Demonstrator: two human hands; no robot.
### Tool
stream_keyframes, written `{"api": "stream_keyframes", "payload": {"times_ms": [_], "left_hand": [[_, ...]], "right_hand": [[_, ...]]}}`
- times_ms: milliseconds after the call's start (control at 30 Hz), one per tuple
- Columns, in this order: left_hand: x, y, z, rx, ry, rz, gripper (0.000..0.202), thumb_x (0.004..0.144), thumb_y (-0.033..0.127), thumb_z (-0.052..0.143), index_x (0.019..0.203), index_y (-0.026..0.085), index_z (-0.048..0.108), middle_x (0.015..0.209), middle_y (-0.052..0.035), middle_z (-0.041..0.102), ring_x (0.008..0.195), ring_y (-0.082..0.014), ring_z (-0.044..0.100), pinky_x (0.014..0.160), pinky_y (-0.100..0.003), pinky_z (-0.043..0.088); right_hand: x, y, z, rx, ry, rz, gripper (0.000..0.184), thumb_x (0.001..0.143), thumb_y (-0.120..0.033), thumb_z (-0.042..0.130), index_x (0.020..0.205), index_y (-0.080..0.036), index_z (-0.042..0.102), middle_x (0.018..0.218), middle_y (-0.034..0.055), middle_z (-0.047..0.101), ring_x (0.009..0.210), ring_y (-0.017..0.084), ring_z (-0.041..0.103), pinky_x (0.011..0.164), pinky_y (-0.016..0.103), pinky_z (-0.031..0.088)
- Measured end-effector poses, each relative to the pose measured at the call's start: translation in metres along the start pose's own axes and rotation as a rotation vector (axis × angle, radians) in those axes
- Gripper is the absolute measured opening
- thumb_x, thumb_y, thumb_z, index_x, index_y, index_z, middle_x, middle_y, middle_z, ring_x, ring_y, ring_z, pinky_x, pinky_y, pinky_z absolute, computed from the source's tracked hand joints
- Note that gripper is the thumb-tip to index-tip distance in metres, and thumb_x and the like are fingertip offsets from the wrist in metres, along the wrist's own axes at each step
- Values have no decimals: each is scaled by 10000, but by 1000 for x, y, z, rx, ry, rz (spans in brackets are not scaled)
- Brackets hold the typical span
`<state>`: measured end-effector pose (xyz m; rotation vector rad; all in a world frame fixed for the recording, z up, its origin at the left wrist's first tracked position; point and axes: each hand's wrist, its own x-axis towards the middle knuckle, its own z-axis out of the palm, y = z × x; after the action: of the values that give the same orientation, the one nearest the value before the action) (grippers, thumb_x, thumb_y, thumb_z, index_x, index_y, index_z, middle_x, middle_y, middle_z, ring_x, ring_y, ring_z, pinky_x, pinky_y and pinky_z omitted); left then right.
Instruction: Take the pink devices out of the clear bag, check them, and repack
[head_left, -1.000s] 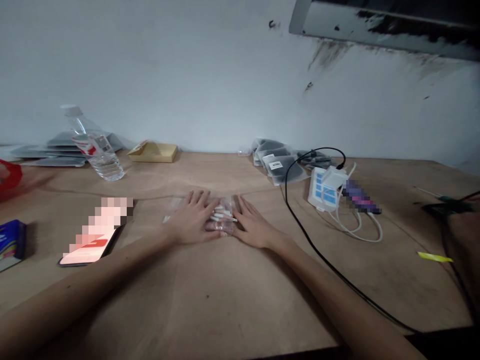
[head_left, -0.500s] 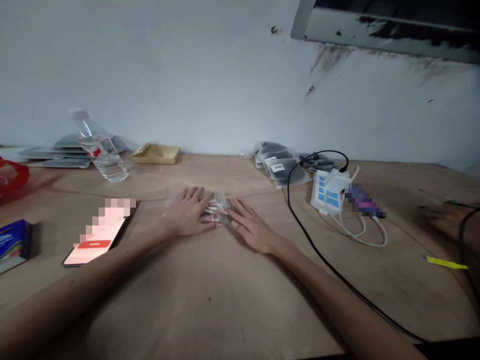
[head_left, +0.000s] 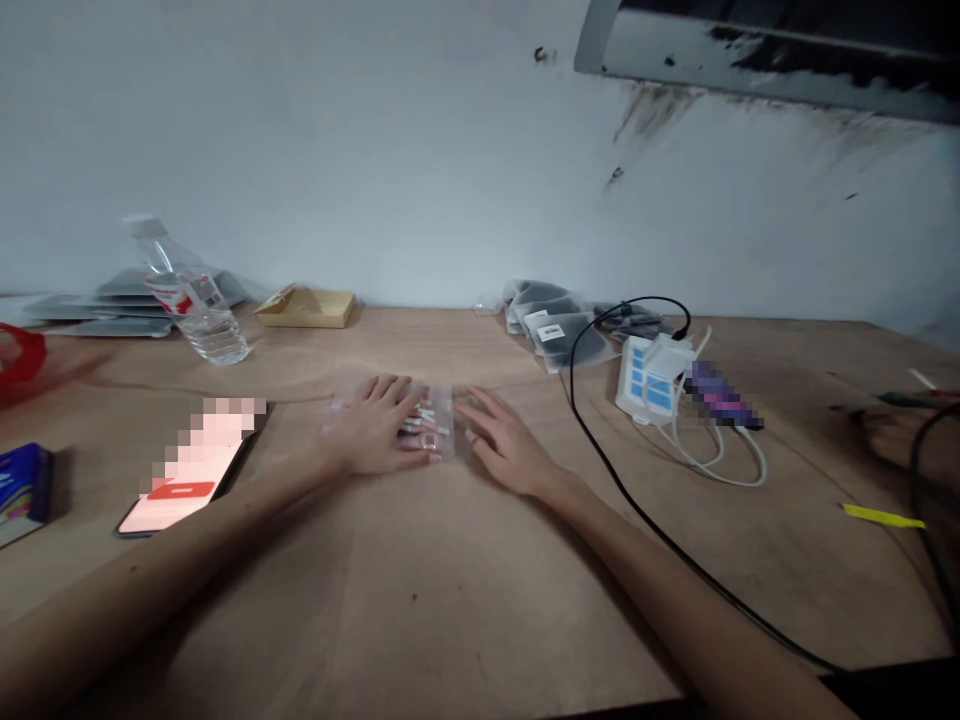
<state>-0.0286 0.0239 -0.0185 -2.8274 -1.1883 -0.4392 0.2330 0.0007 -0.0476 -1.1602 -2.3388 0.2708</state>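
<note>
A clear plastic bag (head_left: 446,412) with small white and reddish pieces inside lies flat on the wooden table (head_left: 420,560). Across its top rests my left hand (head_left: 379,428), open, palm down with fingers stretched out; it covers much of the bag. What the pieces are cannot be made out. Just right of the bag's edge is my right hand (head_left: 506,445), open, fingers apart and curved slightly, with nothing in it. The thumb side of this hand faces the bag, and a narrow gap shows between them.
On the left are a phone (head_left: 195,470), a blue packet (head_left: 24,490), a water bottle (head_left: 195,295) and a yellowish open box (head_left: 307,307). Grey packets (head_left: 559,325) lie at the back. A power strip (head_left: 645,380) and black cable (head_left: 637,510) are right. Another person's hand (head_left: 911,440) is far right.
My right hand has come slightly away from the bag's right edge, and its fingers have spread and lifted. My left hand stays on the bag. The view has shifted slightly.
</note>
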Motion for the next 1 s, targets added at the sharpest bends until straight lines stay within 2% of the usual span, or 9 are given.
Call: {"api": "stream_keyframes", "payload": {"times_ms": [100,167,233,367,500,600,833,933,1000], "left_hand": [[-1,0,-1,-2,-18,13,894,821,797,545,1407,126,467,1476,-227,470,1388,-405,404,1156,-542,298],[-3,1,-3,13,-46,43,897,821,795,542,1413,126,461,1485,-229,462,1400,-409,392,1162,-540,287],[-4,3,-7,26,-87,75,888,825,775,550,1440,143,444,1495,-220,456,1404,-411,390,1154,-546,294],[-5,8,-13,23,-139,75,876,806,711,628,1470,173,435,1493,-211,461,1370,-412,430,1107,-548,342],[-4,12,-10,7,-106,34,854,799,710,632,1438,168,471,1457,-213,487,1347,-408,442,1115,-559,320],[-3,13,-6,-10,-78,15,836,804,703,631,1429,170,473,1434,-205,498,1348,-412,425,1123,-577,302],[-1,4,-11,-86,-44,-54,727,852,695,581,1386,215,471,1334,-156,553,1249,-368,509,1054,-543,395],[0,1,-13,-111,-3,-56,730,862,695,570,1396,211,449,1339,-154,547,1249,-362,512,1056,-539,397],[0,0,-12,-107,0,-55,733,856,697,580,1390,209,461,1345,-158,544,1252,-370,509,1056,-551,396]], "right_hand": [[1,13,2,-16,122,133,526,973,-353,485,1453,-138,494,1529,192,462,1434,323,413,1191,547,336],[2,20,5,-35,112,175,593,946,-385,530,1469,-114,453,1522,218,459,1427,348,415,1180,566,345],[2,23,8,-34,86,143,594,930,-391,560,1451,-125,459,1508,215,474,1425,347,417,1175,565,354],[1,23,7,0,56,29,455,948,-352,543,1361,-161,543,1475,183,521,1399,305,460,1162,532,385],[1,21,5,-53,-56,-54,445,1019,-315,415,1419,-163,537,1577,167,427,1483,299,355,1199,548,322],[2,23,6,-51,-80,-46,474,1040,-342,374,1448,-159,531,1599,161,398,1497,300,335,1210,548,304],[5,33,7,126,165,115,553,1049,-539,322,1358,-193,623,1387,164,623,1317,303,555,1139,577,406],[4,34,8,202,154,79,547,1034,-588,354,1284,-226,679,1345,142,660,1315,302,563,1139,579,403],[3,30,8,242,109,52,542,1028,-593,380,1311,-230,666,1369,140,647,1337,304,548,1142,579,399]]}}
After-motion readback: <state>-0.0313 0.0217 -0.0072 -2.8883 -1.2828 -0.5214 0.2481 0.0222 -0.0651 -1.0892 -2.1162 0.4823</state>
